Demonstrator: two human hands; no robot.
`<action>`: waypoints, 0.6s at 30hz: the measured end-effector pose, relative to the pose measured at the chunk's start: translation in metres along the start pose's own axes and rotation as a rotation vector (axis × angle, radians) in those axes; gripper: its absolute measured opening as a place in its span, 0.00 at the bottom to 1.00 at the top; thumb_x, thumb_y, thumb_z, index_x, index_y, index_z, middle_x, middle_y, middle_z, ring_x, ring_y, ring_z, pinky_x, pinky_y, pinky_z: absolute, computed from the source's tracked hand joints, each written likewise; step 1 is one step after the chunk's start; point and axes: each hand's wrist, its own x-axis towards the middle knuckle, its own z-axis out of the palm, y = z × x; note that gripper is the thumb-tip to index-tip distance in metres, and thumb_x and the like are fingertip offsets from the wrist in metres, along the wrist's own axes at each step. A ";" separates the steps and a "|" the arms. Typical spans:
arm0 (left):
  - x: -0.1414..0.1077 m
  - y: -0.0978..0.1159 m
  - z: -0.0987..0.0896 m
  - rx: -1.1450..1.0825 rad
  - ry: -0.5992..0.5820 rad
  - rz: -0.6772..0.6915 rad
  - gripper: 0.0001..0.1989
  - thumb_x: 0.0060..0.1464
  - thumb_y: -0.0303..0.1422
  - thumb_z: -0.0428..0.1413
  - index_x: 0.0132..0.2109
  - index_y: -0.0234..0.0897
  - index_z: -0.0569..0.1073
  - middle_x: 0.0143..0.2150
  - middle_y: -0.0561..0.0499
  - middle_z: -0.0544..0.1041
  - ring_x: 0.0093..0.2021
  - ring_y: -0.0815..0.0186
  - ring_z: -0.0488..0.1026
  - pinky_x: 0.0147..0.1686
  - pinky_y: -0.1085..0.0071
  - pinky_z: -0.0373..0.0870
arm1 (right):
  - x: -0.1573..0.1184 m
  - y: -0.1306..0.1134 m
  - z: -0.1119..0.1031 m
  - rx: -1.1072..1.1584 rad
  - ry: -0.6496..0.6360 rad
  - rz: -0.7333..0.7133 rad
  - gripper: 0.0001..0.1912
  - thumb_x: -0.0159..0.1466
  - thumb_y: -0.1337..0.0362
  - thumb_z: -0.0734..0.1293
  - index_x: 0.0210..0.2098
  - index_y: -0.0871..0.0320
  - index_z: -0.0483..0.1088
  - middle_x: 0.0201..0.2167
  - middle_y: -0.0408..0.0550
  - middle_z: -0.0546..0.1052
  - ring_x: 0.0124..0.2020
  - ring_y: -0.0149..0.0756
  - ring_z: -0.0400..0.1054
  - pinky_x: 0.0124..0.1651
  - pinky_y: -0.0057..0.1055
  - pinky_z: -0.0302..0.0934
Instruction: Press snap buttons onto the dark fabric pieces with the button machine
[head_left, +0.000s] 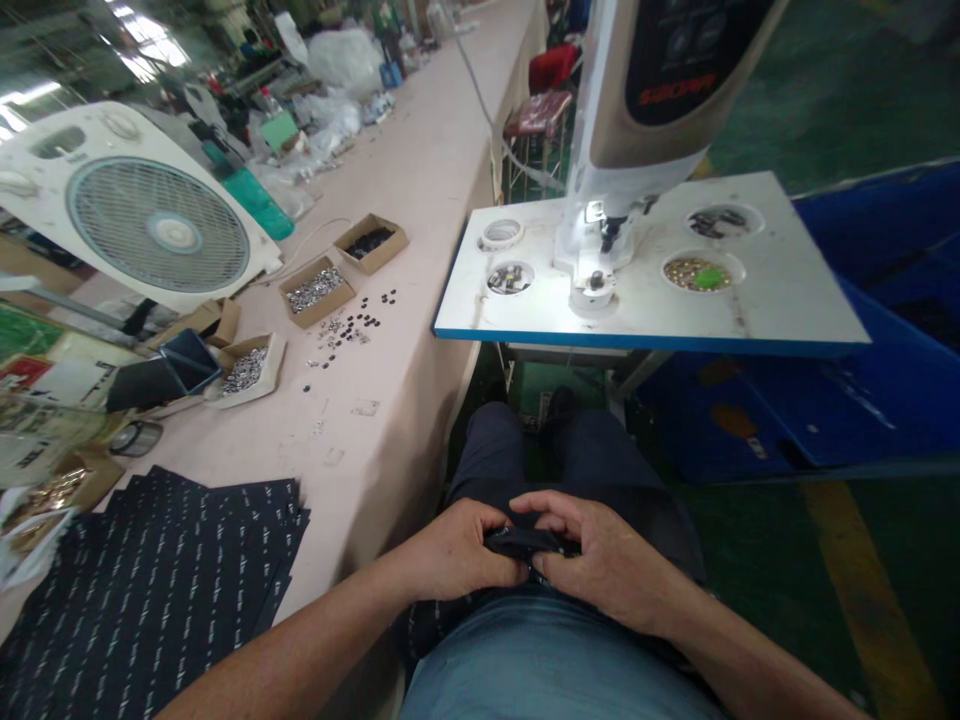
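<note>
Low over the lap, my left hand [469,550] and my right hand [600,555] hold a bunched piece of black fabric [529,542] between them. The left fingers are closed on its left end, the thumb along it. On the other side my right thumb and fingers pinch it, with the index finger arched over the top. Part of the cloth is hidden by the fingers. More black fabric with white print [439,615] lies on the lap below my left forearm.
Ahead stands a snap-press machine [600,250] on a white table [525,310] with recessed cups of small parts. On the left bench [390,400] are a fan [165,225], boxes of metal fasteners [319,295], scattered black snaps [360,322] and stacked printed black fabric [165,570]. Blue bins [750,420] stand right.
</note>
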 end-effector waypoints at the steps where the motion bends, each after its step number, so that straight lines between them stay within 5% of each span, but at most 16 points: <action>1: 0.000 -0.001 0.001 0.006 0.008 0.000 0.06 0.46 0.31 0.58 0.31 0.34 0.69 0.23 0.60 0.60 0.22 0.75 0.53 0.21 0.75 0.48 | 0.000 0.002 0.001 -0.001 0.000 0.006 0.26 0.56 0.71 0.67 0.55 0.56 0.72 0.35 0.43 0.83 0.35 0.36 0.76 0.37 0.28 0.65; 9: -0.004 0.000 0.005 -0.091 0.009 0.007 0.07 0.45 0.31 0.58 0.30 0.34 0.68 0.23 0.59 0.60 0.23 0.76 0.52 0.21 0.75 0.47 | 0.001 0.004 -0.002 0.013 -0.006 -0.008 0.24 0.56 0.70 0.68 0.53 0.56 0.73 0.33 0.42 0.81 0.33 0.34 0.74 0.36 0.27 0.63; 14: -0.006 0.006 0.002 -0.121 -0.031 -0.016 0.09 0.45 0.32 0.60 0.30 0.33 0.68 0.23 0.59 0.60 0.23 0.76 0.52 0.22 0.76 0.47 | 0.005 -0.004 -0.016 0.133 -0.155 0.017 0.14 0.57 0.67 0.69 0.44 0.58 0.77 0.35 0.43 0.81 0.35 0.35 0.73 0.38 0.27 0.62; 18: -0.002 0.004 0.002 -0.194 -0.013 0.035 0.16 0.44 0.39 0.66 0.31 0.32 0.70 0.24 0.58 0.61 0.25 0.75 0.53 0.24 0.76 0.47 | 0.009 0.003 -0.021 0.286 -0.182 0.054 0.15 0.56 0.64 0.71 0.43 0.61 0.77 0.36 0.46 0.81 0.36 0.35 0.72 0.40 0.28 0.63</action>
